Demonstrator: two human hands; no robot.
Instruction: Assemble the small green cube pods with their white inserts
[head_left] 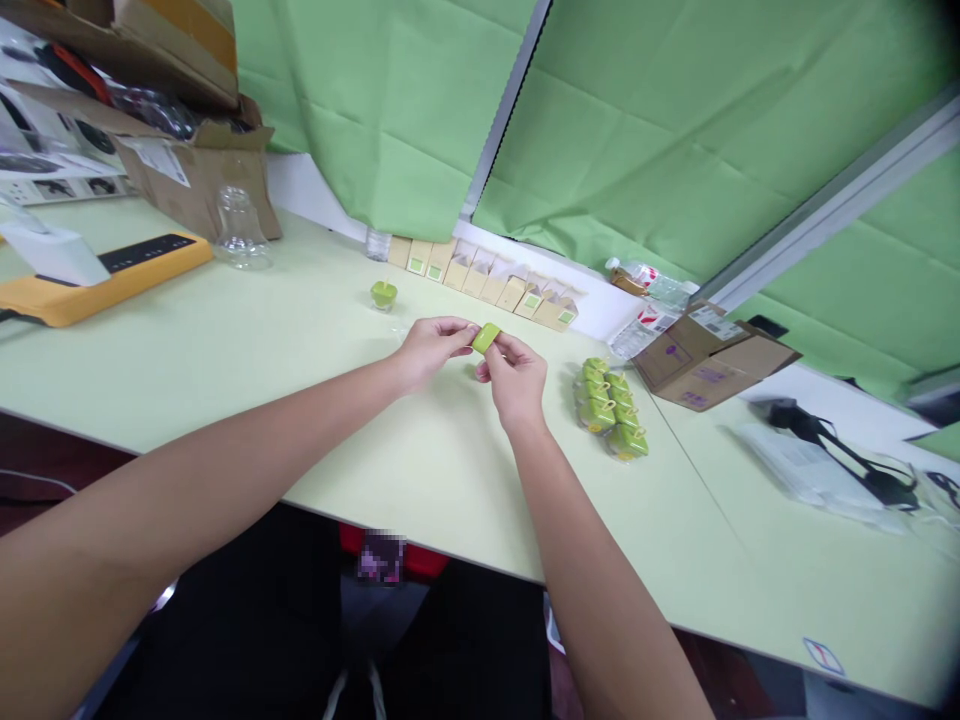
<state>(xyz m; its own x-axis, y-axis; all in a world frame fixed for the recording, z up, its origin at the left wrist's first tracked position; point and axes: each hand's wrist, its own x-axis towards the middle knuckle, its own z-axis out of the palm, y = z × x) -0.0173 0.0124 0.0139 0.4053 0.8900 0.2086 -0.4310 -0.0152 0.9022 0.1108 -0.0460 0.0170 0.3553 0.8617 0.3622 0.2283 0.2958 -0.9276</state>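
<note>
Between my two hands, above the middle of the table, is a small green lid-like piece (487, 338). My left hand (435, 350) pinches its left side with thumb and fingertips. On the other side, the fingers of my right hand (517, 378) are closed on it. Whether anything is joined underneath is hidden by my fingers. A small transparent container with a green lid (383, 294) stands beyond my left hand. To the right of my right hand, several similar green-lidded containers (598, 412) with pale loops are grouped in two rows.
Several small beige boxes (480, 275) line the back edge. A transparent bottle (240, 230), a yellow power strip (150, 265) and an open carton (195, 180) are at left. Plastic bottles (660, 283), a cardboard box (705, 360) and a plastic bag (802, 465) lie at right.
</note>
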